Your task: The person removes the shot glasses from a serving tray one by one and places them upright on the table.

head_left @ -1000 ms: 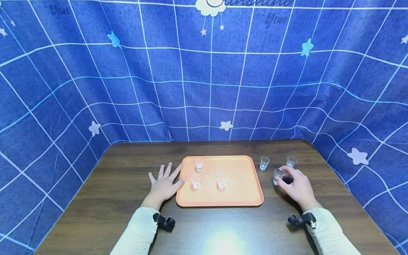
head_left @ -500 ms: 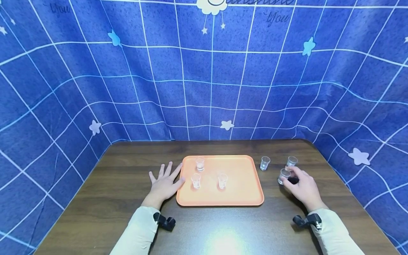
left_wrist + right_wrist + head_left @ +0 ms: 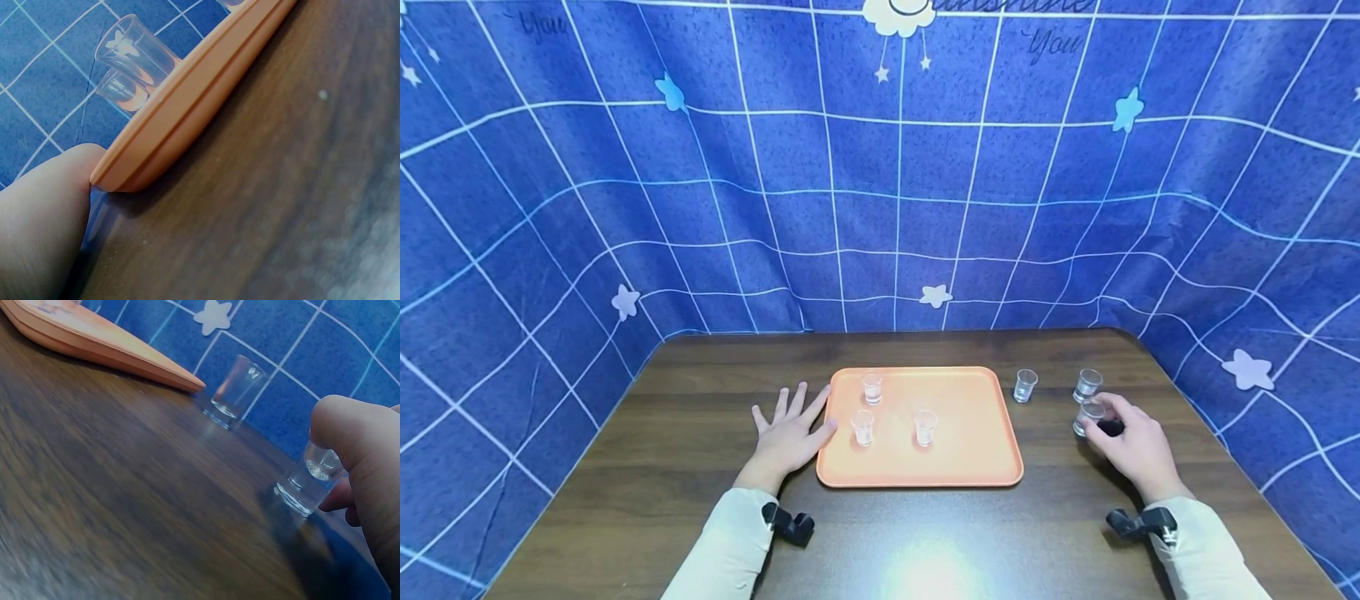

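My right hand (image 3: 1137, 440) pinches a small clear shot glass (image 3: 1084, 420) between thumb and fingers at the right of the table. In the right wrist view this shot glass (image 3: 303, 487) stands upright, its base at the wood. Just behind it is a second shot glass (image 3: 1087, 384), and a third shot glass (image 3: 1025, 387) stands between it and the tray. My left hand (image 3: 787, 440) lies spread on the table, thumb and index fingertip at the left edge of the orange tray (image 3: 972, 454). The left wrist view shows the thumb (image 3: 47, 209) against the tray's rim (image 3: 181, 106).
On the tray's left and middle stand three more shot glasses: a back one (image 3: 872, 388), a front left one (image 3: 862, 428) and a front middle one (image 3: 926, 429). A blue gridded curtain (image 3: 865, 225) hangs behind and beside the dark wooden table (image 3: 700, 517).
My right hand has moved to the right with the pinched shot glass, bringing it in front of the back right glass. My left hand and the tray have stayed in place.
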{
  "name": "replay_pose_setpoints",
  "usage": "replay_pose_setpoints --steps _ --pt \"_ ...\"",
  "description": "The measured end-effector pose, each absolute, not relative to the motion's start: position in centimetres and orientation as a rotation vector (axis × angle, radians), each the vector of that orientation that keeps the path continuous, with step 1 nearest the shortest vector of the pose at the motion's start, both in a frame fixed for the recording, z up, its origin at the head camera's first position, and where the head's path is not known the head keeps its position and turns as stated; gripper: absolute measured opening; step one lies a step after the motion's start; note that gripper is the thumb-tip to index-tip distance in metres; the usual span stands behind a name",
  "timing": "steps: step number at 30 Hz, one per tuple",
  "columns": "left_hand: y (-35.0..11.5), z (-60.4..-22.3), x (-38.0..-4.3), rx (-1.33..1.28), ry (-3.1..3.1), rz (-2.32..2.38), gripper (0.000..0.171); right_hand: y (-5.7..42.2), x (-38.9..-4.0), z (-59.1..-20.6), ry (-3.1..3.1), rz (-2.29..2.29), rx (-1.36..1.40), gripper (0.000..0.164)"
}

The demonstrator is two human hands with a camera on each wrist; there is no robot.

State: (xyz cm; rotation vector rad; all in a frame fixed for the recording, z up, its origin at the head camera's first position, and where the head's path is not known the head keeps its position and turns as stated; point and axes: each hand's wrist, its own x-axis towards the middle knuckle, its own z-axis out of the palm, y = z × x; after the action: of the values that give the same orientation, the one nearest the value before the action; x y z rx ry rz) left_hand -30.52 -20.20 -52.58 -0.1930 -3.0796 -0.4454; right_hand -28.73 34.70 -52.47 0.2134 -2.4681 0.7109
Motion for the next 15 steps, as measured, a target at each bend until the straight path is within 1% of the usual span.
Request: replay_pose_setpoints --steps 15 --pt "-20.08 -52.52 -30.47 -0.192 -3.083 -0.434 0.068 35.35 -28.36 -52.17 -2.458 0.714 0.199 0.039"
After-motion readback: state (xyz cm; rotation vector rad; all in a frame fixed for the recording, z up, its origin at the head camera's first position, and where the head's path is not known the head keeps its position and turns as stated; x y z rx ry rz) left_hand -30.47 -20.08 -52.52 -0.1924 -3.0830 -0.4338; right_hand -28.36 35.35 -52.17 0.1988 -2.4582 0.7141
